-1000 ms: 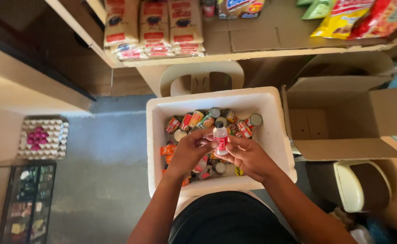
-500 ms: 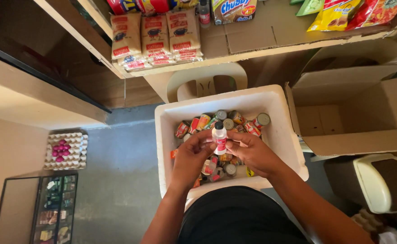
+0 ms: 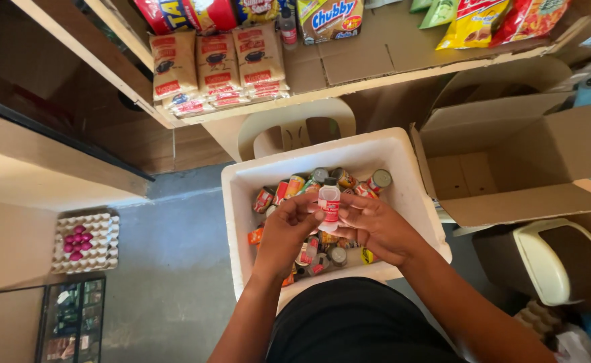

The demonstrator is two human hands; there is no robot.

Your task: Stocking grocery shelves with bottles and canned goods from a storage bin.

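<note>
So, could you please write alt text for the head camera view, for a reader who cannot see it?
Both hands, left hand and right hand, hold a small white bottle with a red label upright over a white foam box full of small cans. An open cardboard box stands to the right, with a shelf of snack packets above.

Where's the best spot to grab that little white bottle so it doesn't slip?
Probably around its middle, from the two sides. The little bottle stands upright above the white box of cans, and its body is narrow and round with a red label. The left hand and right hand already pinch it that way, fingertips on opposite sides below the cap, which leaves the top free.
</note>
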